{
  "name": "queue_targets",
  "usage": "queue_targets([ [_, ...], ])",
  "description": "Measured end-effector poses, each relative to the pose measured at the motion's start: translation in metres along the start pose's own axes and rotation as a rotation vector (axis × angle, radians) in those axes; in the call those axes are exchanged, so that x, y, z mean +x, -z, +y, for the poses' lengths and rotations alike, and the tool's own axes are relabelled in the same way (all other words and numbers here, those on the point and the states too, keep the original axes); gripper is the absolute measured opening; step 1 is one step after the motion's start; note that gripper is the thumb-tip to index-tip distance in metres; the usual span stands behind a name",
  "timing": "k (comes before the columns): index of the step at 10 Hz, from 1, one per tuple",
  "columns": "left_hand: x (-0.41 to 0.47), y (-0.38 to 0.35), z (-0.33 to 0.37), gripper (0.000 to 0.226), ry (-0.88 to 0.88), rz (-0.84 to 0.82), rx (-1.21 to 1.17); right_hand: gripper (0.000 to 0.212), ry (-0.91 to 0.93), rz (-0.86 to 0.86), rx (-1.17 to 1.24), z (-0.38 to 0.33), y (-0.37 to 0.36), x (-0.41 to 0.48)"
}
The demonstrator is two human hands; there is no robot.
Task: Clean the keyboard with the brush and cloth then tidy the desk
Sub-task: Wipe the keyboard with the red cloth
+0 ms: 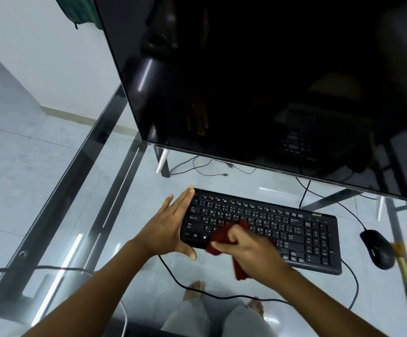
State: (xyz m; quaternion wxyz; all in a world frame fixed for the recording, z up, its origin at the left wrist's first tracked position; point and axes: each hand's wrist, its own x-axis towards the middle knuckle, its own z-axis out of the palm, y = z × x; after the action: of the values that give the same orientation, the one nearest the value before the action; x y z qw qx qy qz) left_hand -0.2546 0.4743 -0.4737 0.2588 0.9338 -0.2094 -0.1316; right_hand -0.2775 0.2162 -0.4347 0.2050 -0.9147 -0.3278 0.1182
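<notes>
- At lower centre, the left hand (170,224), spread flat, braces the keyboard (265,229); a slip could send it sliding across the glass desk (59,215).
- The right hand (248,249) pinches the red cloth (224,235); hard wiping could snag keys.

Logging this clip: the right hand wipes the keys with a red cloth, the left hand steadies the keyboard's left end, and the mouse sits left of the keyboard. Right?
Not quite. The head view shows the mouse to the right of the keyboard, not the left. The rest holds: the right hand wipes the keys with the red cloth, and the left hand steadies the keyboard's left end.
</notes>
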Motion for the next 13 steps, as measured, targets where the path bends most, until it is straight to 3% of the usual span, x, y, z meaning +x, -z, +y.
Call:
queue_targets([
  [1,0.0,0.0,0.001,0.15,0.016,0.005,-0.051,0.027,-0.33,0.167,0.078,0.033,0.013,-0.019],
  [2,0.001,-0.002,0.003,0.147,0.025,0.029,-0.052,0.024,-0.6,0.36,0.062,0.023,0.004,0.0],
  [3,0.001,-0.003,0.004,0.147,0.03,0.04,-0.046,0.025,-0.301,0.094,-0.005,-0.021,-0.013,0.024],
  [4,0.0,-0.003,0.003,0.147,0.024,0.041,-0.039,0.026,-0.034,0.026,-0.014,-0.033,-0.008,0.046],
  [5,0.0,-0.003,0.004,0.146,0.032,0.047,-0.05,0.034,-0.287,0.153,0.017,-0.004,0.004,0.074],
  [6,0.0,-0.002,0.004,0.146,0.037,0.053,-0.062,0.042,-0.262,0.131,-0.009,-0.015,-0.004,0.083],
  [7,-0.001,-0.001,0.004,0.144,0.025,0.055,-0.06,0.049,0.093,-0.154,0.061,-0.04,-0.008,0.062],
  [9,0.001,-0.001,0.005,0.143,0.038,0.051,-0.073,0.04,-0.121,0.046,0.014,-0.002,0.01,0.101],
  [10,0.0,-0.001,0.003,0.142,0.03,0.047,-0.076,0.038,0.018,-0.03,0.005,-0.02,-0.003,0.084],
  [11,0.001,-0.003,0.001,0.141,0.019,0.036,-0.046,0.042,-0.049,-0.019,0.002,-0.011,-0.002,0.054],
  [12,0.001,-0.006,0.0,0.14,0.019,0.032,-0.019,0.034,-0.465,0.213,-0.023,0.029,0.013,0.048],
  [13,0.002,-0.008,0.001,0.141,0.012,0.026,-0.022,0.027,-0.614,0.263,-0.043,0.023,0.013,0.061],
])
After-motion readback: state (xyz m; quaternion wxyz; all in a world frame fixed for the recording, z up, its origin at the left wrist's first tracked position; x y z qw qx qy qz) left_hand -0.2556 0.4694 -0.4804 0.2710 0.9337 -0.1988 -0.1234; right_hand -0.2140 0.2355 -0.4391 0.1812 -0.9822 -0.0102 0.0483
